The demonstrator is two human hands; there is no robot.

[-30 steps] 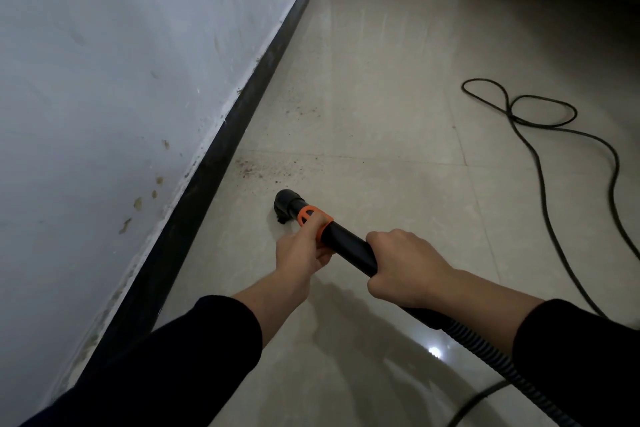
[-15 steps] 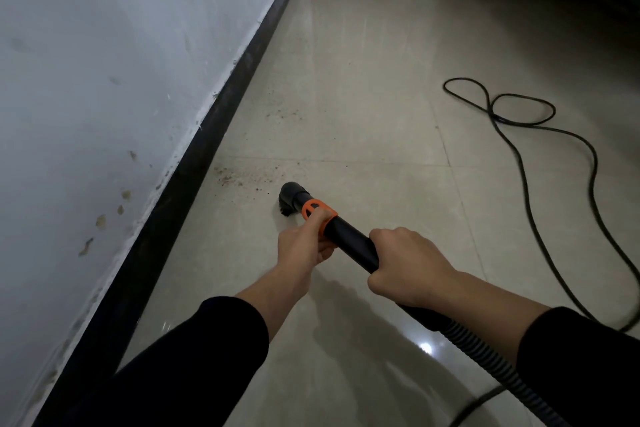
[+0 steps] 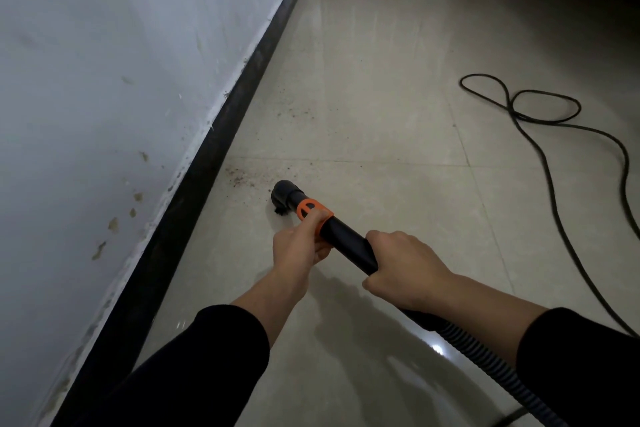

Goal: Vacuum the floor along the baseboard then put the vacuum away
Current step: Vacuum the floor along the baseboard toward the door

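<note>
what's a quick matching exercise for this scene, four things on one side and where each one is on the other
Things:
1 nozzle
2 power cord
3 baseboard
4 dirt specks

Places:
a looped on the floor at right
b foot of the wall at left
c on the floor between nozzle and baseboard
d tip of the wand, ahead of the left hand

Pairs: 1-d, 2-a, 3-b, 4-c

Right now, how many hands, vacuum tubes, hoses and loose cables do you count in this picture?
hands: 2, the left hand and the right hand
vacuum tube: 1
ribbed hose: 1
cable on the floor: 1
total: 5
</note>
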